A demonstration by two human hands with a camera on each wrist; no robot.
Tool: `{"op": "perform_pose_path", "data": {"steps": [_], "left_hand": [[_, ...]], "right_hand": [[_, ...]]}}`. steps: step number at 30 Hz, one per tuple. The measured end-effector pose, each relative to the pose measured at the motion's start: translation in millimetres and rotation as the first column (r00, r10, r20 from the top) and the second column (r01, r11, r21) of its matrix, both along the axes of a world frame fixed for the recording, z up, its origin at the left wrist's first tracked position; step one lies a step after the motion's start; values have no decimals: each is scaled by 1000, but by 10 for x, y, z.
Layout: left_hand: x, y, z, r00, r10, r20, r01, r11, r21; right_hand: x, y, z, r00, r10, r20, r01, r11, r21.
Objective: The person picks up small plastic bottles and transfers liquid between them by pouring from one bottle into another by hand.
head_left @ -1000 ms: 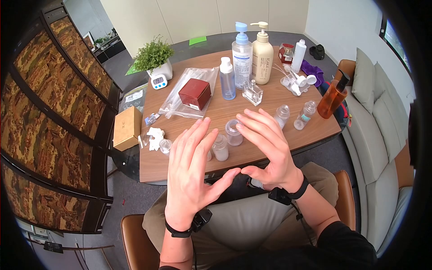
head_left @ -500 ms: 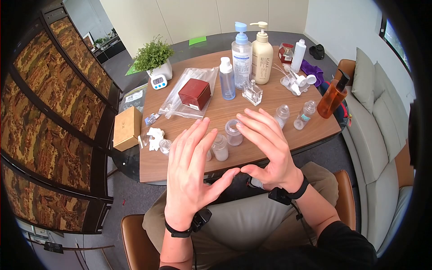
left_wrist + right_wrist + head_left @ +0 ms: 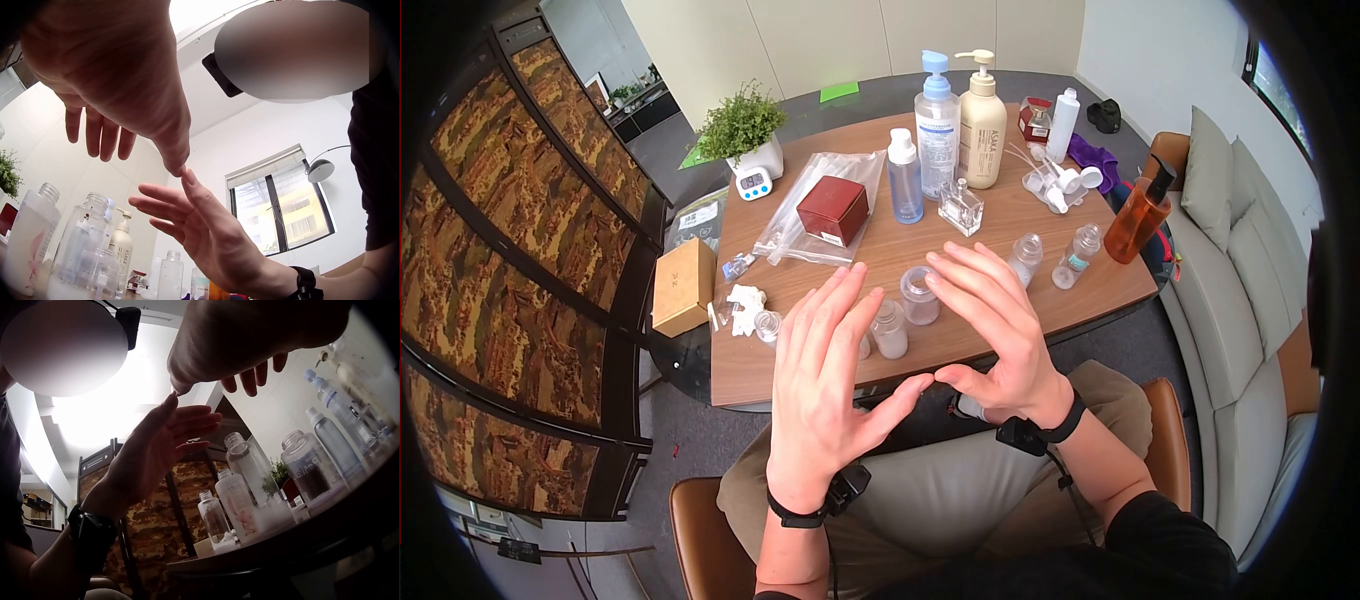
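Note:
My left hand (image 3: 825,390) is raised before the table's near edge, its fingers extended and holding nothing. Opposite it, my right hand (image 3: 1003,335) is held up the same way, empty, with the thumb tips meeting in the wrist views. Just beyond the gap between the hands stand an uncapped clear wide-mouthed bottle (image 3: 920,297) and a bottle with whitish contents (image 3: 890,332). A small clear bottle (image 3: 767,327) is left of the left hand, which partly hides another bottle. Two more open clear bottles (image 3: 1027,257) (image 3: 1078,256) stand beyond the right hand.
Farther back are a dark red box (image 3: 833,209) on a plastic bag, a blue bottle (image 3: 905,180), pump bottles (image 3: 980,130), a glass perfume bottle (image 3: 962,208) and loose white pump tops (image 3: 1060,187). An amber bottle (image 3: 1138,220) stands right; a cardboard box (image 3: 683,287) lies left.

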State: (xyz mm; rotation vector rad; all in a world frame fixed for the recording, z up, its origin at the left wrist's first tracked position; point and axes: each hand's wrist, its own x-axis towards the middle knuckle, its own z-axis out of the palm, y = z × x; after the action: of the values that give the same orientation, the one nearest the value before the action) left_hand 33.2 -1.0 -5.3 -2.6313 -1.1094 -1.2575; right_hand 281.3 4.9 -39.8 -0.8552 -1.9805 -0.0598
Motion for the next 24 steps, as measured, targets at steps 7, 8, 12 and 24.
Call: {"op": "perform_pose_path", "data": {"steps": [7, 8, 12, 24], "left_hand": [[-3, 6, -7, 1000, -7, 5, 7, 1000, 1], [-4, 5, -5, 1000, -7, 5, 7, 1000, 1], [-5, 4, -1, 1000, -6, 8, 6, 1000, 2], [-13, 5, -4, 1000, -6, 10, 6, 1000, -6]], "right_hand": [[7, -4, 5, 1000, 8, -1, -8, 1000, 0], [5, -5, 6, 1000, 8, -1, -8, 1000, 1], [-7, -14, 3, 1000, 8, -7, -8, 1000, -1], [-20, -23, -17, 1000, 6, -28, -7, 1000, -9]]}}
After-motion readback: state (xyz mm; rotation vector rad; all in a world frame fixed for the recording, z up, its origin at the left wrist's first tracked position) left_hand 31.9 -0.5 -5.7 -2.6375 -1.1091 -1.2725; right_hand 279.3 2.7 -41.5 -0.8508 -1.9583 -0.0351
